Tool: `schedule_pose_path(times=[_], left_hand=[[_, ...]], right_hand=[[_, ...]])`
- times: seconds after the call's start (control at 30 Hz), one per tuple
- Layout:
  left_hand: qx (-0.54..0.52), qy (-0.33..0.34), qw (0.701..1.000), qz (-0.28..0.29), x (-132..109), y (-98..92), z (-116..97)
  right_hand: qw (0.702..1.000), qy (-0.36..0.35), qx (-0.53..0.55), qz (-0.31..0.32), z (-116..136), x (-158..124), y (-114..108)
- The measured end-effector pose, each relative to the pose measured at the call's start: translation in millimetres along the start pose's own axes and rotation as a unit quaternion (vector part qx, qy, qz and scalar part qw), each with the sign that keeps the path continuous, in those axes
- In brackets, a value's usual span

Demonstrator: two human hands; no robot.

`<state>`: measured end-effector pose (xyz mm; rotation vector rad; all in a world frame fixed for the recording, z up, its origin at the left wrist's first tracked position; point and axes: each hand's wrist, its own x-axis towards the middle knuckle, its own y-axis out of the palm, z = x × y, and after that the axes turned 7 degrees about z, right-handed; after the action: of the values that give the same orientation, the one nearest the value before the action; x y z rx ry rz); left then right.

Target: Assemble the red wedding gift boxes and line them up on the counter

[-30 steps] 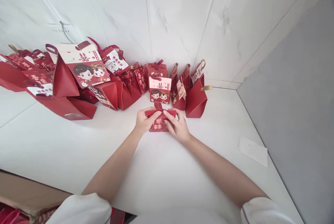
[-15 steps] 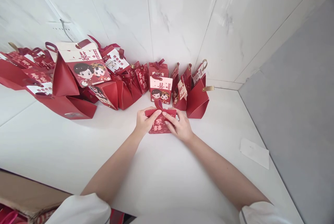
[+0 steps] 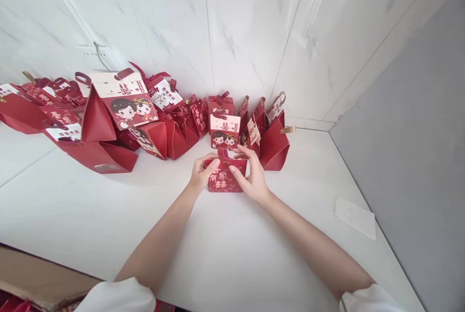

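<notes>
A small red gift box (image 3: 227,181) with pale Chinese characters and a ribbon loop (image 3: 223,154) on top stands upright on the white table. My left hand (image 3: 202,172) grips its left upper corner, thumb on the front face and fingers behind. My right hand (image 3: 256,176) is at the right upper corner, its fingers apart and stretched over the top, the thumb by the front face. Just behind stands a box with two cartoon faces (image 3: 224,135). To its right is a plain red box (image 3: 276,145) with a gold loop.
Several red gift boxes (image 3: 109,157) are heaped along the tiled wall at the left, a large cartoon-faced one (image 3: 129,103) on top. A white slip (image 3: 355,217) lies near the right edge by a grey panel (image 3: 410,157). A cardboard carton (image 3: 43,273) is at lower left.
My right fingers have spread and lifted from the box's top edge, and my left thumb has moved outward. The ribbon loop stands over the top. The view has tilted up slightly.
</notes>
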<state>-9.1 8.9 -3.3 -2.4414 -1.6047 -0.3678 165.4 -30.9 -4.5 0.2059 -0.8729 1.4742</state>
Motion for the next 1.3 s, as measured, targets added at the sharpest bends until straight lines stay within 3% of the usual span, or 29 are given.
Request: schedule_pose_path(times=[0.13,0.23,0.33,0.73,0.87,0.97,1.07,1.17,1.3], left_hand=[[0.143,-0.013,0.988,0.051,10,-5.2,-29],[0.226,-0.042,0.963,0.144,21,-15.9,-56],[0.27,-0.063,0.934,0.225,32,-26.5,-73],[0.288,-0.045,0.911,0.291,45,-34.5,-72],[0.3,-0.044,0.907,0.291,45,-34.2,-73],[0.291,-0.051,0.917,0.269,39,-33.6,-73],[0.269,-0.066,0.937,0.211,28,-31.6,-71],[0.234,-0.066,0.958,0.151,15,-25.7,-64],[0.224,-0.049,0.97,0.073,3,-13.0,-50]], right_hand=[[0.995,-0.075,-0.057,-0.017,7,15,-7],[0.974,-0.171,-0.149,-0.002,1,20,-11],[0.96,-0.192,-0.201,0.041,-4,24,-13],[0.947,-0.196,-0.211,0.144,4,34,-22],[0.943,-0.178,-0.208,0.189,10,37,-26],[0.953,-0.148,-0.142,0.221,15,38,-33],[0.981,-0.065,-0.021,0.182,20,39,-43],[0.992,0.017,0.02,0.121,23,37,-46],[0.986,0.058,-0.01,0.156,23,29,-33]])
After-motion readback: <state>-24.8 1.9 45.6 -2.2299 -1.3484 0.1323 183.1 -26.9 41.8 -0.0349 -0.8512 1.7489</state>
